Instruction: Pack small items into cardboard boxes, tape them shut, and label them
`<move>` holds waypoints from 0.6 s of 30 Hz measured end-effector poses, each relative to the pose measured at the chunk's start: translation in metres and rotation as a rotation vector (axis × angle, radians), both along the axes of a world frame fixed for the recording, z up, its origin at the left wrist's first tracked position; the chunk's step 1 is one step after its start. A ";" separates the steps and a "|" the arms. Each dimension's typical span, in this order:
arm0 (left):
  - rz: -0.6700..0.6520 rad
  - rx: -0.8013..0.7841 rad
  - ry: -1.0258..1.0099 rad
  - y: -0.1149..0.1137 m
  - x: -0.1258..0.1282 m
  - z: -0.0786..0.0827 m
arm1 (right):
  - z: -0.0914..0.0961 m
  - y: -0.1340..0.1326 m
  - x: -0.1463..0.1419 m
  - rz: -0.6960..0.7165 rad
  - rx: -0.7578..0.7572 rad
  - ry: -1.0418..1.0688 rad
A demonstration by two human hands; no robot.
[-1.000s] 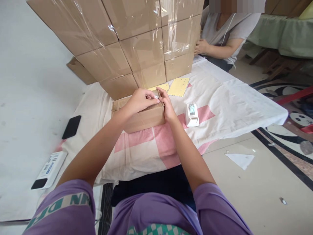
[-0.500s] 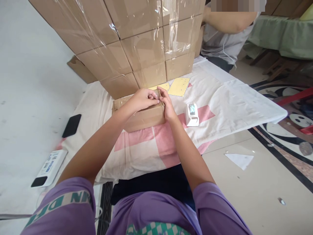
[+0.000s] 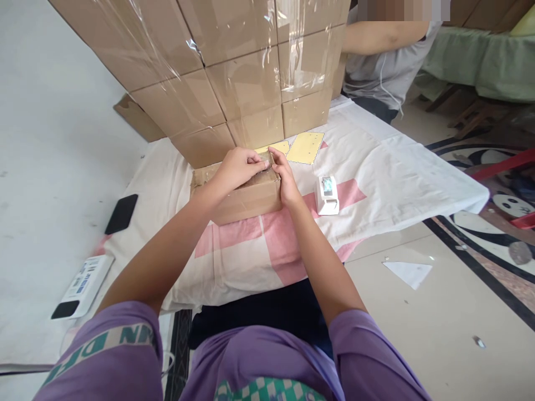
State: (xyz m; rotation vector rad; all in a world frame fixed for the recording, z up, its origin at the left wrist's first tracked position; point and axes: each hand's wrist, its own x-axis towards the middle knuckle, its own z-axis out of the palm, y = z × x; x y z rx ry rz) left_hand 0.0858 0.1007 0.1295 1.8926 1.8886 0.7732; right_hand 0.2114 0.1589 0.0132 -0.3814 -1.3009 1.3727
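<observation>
A small brown cardboard box lies on a white and pink cloth in front of me. My left hand rests on the box's top with its fingers curled, pinching something clear and shiny at the far right corner, probably tape. My right hand lies against the box's right end, fingers together and pressed on the same corner. Both hands meet there.
A tall stack of plastic-wrapped cartons stands just behind the box. Yellow sheets and a small white device lie to the right. A black phone and a white device lie at left. Another person sits at the back right.
My hands have stayed at the box's far right corner, the fingers shifting only slightly. The person at the back has lifted an arm from the table toward the cartons.
</observation>
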 end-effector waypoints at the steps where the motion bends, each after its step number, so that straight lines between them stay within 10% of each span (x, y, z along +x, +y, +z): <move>1: 0.003 0.002 0.000 0.001 0.000 -0.001 | -0.001 0.000 0.000 0.001 -0.002 0.009; 10: 0.094 0.124 0.169 0.014 -0.008 -0.004 | 0.001 0.000 0.000 -0.015 0.000 -0.040; 18: -0.017 -0.137 0.074 0.025 -0.017 0.001 | 0.002 -0.001 0.001 -0.026 -0.021 -0.026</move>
